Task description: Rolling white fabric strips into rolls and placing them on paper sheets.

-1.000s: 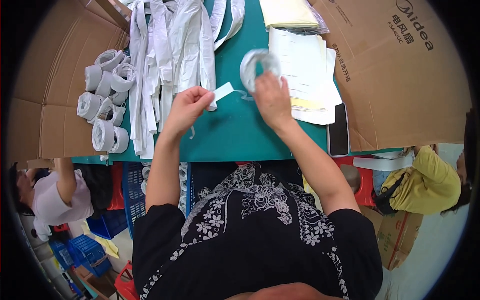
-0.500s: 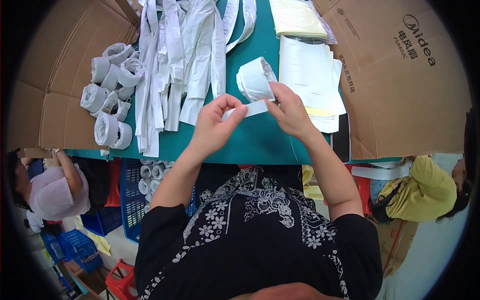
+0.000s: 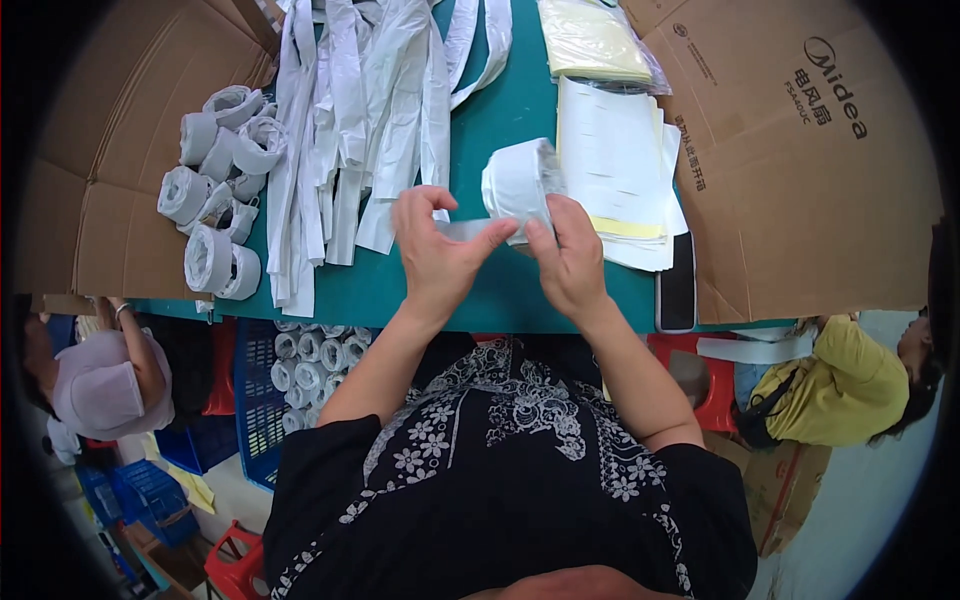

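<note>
A coiled roll of white strip [image 3: 515,185] stands on edge just above the green table. My right hand [image 3: 570,265] grips its near right side, thumb at the bottom. My left hand [image 3: 435,250] is at its left, fingers curled, thumb stretched to the roll's lower edge. Between the left fingers and the roll runs a short, narrow white strip [image 3: 463,231], blurred and partly hidden by the thumb.
Long white strips [image 3: 395,130] lie across the table [image 3: 490,290], with several finished rolls [image 3: 210,258] at left. Paper sheets [image 3: 615,170], a yellow packet [image 3: 595,40] and a phone [image 3: 677,285] lie right. Cardboard [image 3: 780,200] flanks both sides. A blue basket [image 3: 258,400] holds rolls; people sit either side.
The roll has come nearer and turned more upright in my right hand. My left thumb has stretched out to the roll, and the short strip now meets its lower edge.
</note>
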`<action>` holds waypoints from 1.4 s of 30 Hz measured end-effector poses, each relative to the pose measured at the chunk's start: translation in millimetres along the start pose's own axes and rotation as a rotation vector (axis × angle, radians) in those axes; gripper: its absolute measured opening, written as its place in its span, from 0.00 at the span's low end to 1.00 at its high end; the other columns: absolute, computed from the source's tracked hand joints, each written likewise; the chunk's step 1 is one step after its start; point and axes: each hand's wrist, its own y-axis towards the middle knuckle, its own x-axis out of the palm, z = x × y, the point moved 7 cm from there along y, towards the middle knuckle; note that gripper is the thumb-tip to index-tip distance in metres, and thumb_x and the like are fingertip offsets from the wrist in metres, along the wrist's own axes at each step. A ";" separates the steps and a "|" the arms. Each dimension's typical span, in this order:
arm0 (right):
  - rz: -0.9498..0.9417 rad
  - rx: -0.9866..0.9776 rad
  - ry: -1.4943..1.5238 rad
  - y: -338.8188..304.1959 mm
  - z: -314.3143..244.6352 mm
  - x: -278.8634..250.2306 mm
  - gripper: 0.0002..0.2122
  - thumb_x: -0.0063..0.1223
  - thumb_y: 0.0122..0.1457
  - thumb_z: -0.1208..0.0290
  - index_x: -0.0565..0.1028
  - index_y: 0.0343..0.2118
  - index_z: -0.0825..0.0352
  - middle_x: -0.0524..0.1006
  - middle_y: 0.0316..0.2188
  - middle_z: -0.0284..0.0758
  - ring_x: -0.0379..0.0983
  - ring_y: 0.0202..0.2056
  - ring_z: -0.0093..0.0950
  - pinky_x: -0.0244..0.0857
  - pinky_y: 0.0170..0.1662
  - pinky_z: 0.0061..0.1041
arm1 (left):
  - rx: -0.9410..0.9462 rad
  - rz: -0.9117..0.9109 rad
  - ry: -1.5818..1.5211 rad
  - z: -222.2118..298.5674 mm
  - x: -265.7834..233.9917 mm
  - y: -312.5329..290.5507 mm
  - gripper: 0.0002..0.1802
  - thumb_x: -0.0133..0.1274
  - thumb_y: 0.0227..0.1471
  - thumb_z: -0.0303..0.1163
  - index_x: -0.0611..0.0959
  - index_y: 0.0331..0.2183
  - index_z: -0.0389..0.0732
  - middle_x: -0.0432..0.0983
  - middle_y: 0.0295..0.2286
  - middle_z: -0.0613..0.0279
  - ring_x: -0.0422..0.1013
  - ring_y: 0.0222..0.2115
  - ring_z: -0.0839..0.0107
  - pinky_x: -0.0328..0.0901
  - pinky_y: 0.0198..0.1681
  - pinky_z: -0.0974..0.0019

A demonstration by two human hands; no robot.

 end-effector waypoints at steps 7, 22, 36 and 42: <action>0.087 -0.118 -0.114 6.7 -28.9 7.1 0.14 0.57 0.49 0.72 0.72 0.38 0.72 0.66 0.35 0.40 0.67 0.34 0.36 0.64 0.36 0.30 | -0.145 -0.162 -0.219 -29.6 12.6 -13.4 0.18 0.61 0.43 0.34 0.77 0.36 0.36 0.73 0.31 0.62 0.66 0.27 0.74 0.61 0.32 0.72; -0.234 -0.456 0.066 23.2 -54.8 -5.6 0.21 0.64 0.38 0.81 0.68 0.37 0.65 0.62 0.42 0.41 0.69 0.43 0.34 0.69 0.42 0.27 | -0.554 -0.475 -1.456 -30.3 34.3 -27.2 0.27 0.62 0.40 0.24 0.73 0.45 0.33 0.72 0.42 0.59 0.69 0.44 0.67 0.64 0.48 0.64; -0.298 -0.221 0.220 35.8 -67.0 5.8 0.27 0.66 0.37 0.76 0.68 0.45 0.67 0.54 0.56 0.47 0.71 0.43 0.32 0.67 0.45 0.28 | -0.475 -0.609 -1.353 -30.1 28.4 -17.0 0.59 0.72 0.25 0.35 0.54 0.57 0.46 0.62 0.50 0.58 0.64 0.49 0.63 0.68 0.46 0.58; -0.288 -0.238 0.116 31.3 -67.4 15.5 0.31 0.67 0.37 0.76 0.66 0.47 0.68 0.54 0.56 0.48 0.72 0.41 0.31 0.66 0.45 0.29 | -0.516 -0.563 -1.418 -46.9 33.5 -23.2 0.58 0.70 0.28 0.32 0.53 0.58 0.47 0.61 0.51 0.57 0.63 0.50 0.63 0.69 0.45 0.61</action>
